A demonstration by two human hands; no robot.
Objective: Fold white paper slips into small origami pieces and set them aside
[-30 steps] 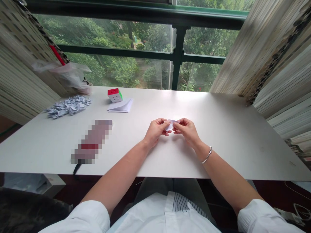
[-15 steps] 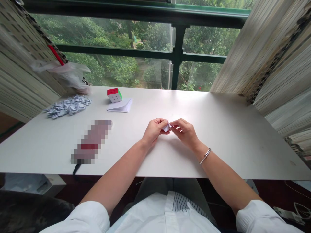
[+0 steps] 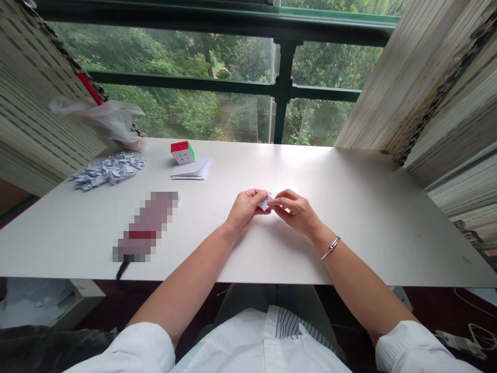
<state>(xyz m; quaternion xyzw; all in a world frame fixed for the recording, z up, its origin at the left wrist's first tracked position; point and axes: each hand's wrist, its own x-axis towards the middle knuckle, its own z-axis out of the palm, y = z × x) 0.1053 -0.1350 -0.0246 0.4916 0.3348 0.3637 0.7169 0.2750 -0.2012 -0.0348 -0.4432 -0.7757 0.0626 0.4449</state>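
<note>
A small piece of folded white paper (image 3: 264, 204) is held up just above the white table (image 3: 349, 223). My left hand (image 3: 244, 210) pinches its left side between thumb and fingers. From the right, my right hand (image 3: 295, 211) grips the paper's edge with thumb and fingertips. The fingers cover much of the paper, so its exact folded shape is hard to make out. A bracelet (image 3: 331, 247) circles my right wrist.
Toward the back left, a puzzle cube (image 3: 182, 153) rests on folded white sheets (image 3: 191, 170). Left of them lies a pile of folded paper pieces (image 3: 108, 170), near a plastic bag (image 3: 114, 122). A blurred-out object (image 3: 146, 228) lies nearer the front edge.
My right fingertips have shifted slightly left, closer over the paper. My left hand keeps its hold almost unmoved.
</note>
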